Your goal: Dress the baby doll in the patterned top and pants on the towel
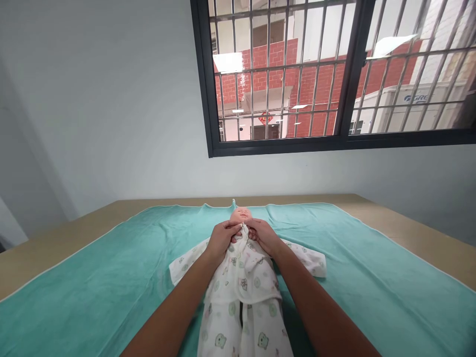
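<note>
A baby doll (241, 215) lies on its back on a teal blanket (353, 267), head toward the wall. It wears a white garment (245, 282) printed with small green animals, sleeves spread to both sides. My left hand (222, 238) and my right hand (262, 236) meet at the doll's neck. Both are closed, pinching the garment's collar edges together just under the chin.
The blanket covers most of a tan table (409, 223) that stands against a pale wall. A barred, dark-framed window (334, 74) is above, with a red brick building outside. Bare table edge shows at the left, back and right.
</note>
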